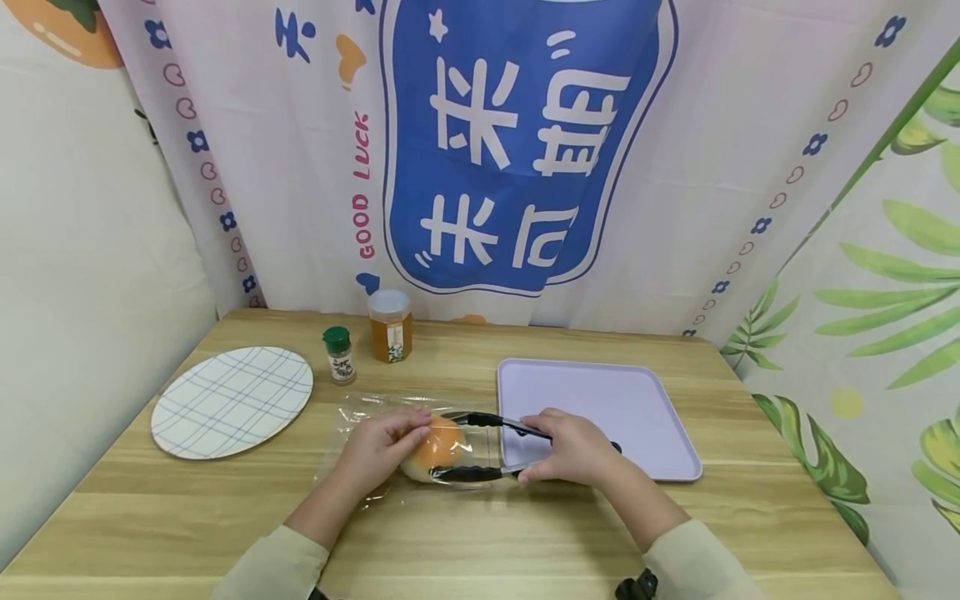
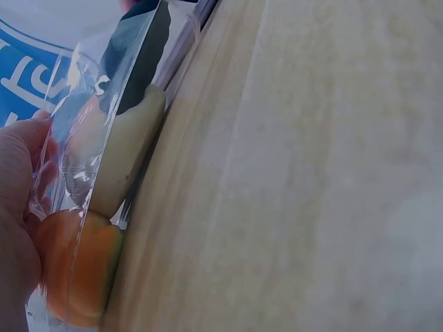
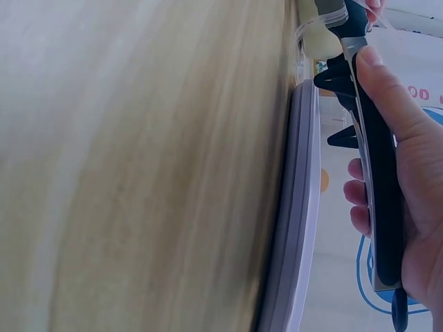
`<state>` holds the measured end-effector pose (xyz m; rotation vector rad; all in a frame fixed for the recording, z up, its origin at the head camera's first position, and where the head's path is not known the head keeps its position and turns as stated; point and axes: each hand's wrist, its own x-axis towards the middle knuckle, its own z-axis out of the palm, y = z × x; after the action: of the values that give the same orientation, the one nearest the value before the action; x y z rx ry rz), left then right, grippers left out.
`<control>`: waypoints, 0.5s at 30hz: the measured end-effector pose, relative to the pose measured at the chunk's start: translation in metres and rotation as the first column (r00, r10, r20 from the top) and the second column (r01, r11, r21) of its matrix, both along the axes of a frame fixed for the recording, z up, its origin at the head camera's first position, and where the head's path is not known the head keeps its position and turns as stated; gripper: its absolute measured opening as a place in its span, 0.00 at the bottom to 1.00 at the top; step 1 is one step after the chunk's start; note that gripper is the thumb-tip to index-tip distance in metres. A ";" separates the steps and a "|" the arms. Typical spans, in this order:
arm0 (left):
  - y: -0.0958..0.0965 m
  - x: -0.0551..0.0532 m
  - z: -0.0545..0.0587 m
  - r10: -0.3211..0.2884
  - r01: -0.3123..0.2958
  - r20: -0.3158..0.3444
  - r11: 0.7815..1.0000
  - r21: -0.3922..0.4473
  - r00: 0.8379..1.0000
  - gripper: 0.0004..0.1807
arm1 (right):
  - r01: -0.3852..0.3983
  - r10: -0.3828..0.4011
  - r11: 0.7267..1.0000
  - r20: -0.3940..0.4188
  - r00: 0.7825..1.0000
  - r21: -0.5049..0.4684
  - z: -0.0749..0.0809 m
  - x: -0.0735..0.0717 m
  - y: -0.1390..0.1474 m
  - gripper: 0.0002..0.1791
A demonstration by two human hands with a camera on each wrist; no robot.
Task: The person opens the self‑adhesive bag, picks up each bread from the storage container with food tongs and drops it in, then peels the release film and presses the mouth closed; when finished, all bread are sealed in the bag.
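Observation:
A clear plastic bag lies near the table's middle with orange-topped buns in it. My left hand pinches the film at the bag's left part. In the left wrist view, one bun sits by my palm and a paler one lies beyond it. My right hand grips the tongs by their handles, thumb along one arm. Their black tips reach into the bag's open right end, spread on both sides of the farther bun.
A lilac tray lies to the right, partly under the right hand. At the left is a checked oval plate. A green-capped shaker and a jar of amber contents stand behind the bag, before the curtain.

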<state>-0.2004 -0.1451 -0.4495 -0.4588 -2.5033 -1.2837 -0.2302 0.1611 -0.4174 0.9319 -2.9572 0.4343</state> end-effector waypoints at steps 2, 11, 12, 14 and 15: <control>0.000 0.000 0.000 0.001 -0.001 -0.010 1.000 -0.005 1.000 0.10 | 0.001 -0.001 1.000 0.006 1.000 0.006 0.000 0.000 0.001 0.50; 0.000 0.000 0.000 0.010 -0.011 -0.012 1.000 -0.015 1.000 0.09 | 0.000 0.000 1.000 0.016 1.000 0.007 0.000 0.000 0.006 0.51; 0.000 0.000 0.000 0.012 -0.012 -0.012 1.000 -0.016 1.000 0.09 | 0.001 -0.001 1.000 0.020 1.000 0.002 0.000 0.000 0.007 0.51; 0.000 0.000 0.000 0.014 -0.014 -0.016 1.000 -0.019 1.000 0.09 | 0.007 -0.007 1.000 0.029 1.000 -0.008 0.001 0.000 0.008 0.51; -0.001 0.000 0.000 0.015 -0.015 -0.018 1.000 -0.020 1.000 0.09 | 0.010 -0.009 1.000 0.032 0.999 -0.013 0.001 -0.001 0.008 0.51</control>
<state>-0.2000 -0.1456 -0.4497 -0.4533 -2.5019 -1.2449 -0.2308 0.1691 -0.4165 0.9179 -2.9823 0.4728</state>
